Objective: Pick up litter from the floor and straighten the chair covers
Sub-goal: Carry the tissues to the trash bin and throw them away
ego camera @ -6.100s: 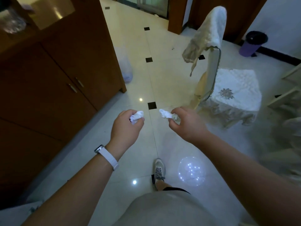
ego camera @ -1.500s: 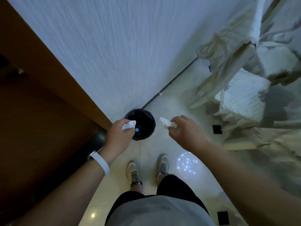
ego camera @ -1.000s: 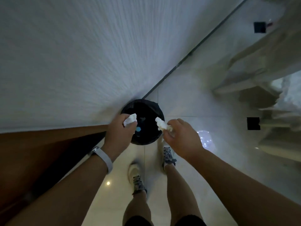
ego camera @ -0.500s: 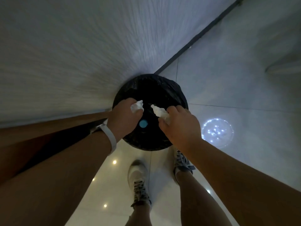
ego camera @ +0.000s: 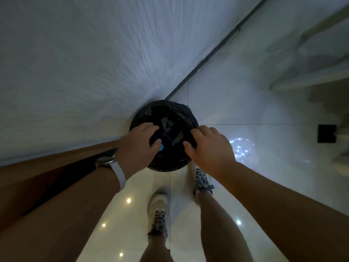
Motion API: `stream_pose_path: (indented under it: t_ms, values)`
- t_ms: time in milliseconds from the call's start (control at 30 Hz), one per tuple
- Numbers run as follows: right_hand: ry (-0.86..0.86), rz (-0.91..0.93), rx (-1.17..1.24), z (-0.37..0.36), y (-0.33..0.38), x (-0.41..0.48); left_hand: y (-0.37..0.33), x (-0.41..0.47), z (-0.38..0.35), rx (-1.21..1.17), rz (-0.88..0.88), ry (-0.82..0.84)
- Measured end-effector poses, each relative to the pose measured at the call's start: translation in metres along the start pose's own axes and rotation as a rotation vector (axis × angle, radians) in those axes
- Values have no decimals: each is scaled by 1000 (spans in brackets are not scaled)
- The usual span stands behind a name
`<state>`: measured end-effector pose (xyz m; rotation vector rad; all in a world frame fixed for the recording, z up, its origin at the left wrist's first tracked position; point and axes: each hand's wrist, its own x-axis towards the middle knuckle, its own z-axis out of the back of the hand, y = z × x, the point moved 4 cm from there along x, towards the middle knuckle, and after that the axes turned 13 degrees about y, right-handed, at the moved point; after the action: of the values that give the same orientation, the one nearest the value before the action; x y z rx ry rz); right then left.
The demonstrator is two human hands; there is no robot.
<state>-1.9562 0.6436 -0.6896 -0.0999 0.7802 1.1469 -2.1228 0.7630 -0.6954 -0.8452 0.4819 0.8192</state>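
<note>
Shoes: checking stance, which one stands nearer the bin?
The right shoe, close beside the bin; the left shoe stands farther back.

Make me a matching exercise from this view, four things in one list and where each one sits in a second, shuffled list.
1 bin
2 wristband
3 black tile
4 blue disc

a round the left wrist
b inside the bin
c at the foot of the wall
d set in the floor, far right

Pairs: 1-c, 2-a, 3-d, 4-b

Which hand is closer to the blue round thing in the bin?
Left. The left hand sits right beside the blue round thing; the right hand is across the bin.
</note>
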Motion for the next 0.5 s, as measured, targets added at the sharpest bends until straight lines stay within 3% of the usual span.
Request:
stream_pose_path:
  t_ms: [267, 500]
  values:
    - [-100, -83, -4, 97, 53, -119, -98, -93, 87, 279, -249, -68]
    - [-171, -178, -79, 169, 94, -260, -175, -227, 130, 411, -475, -115]
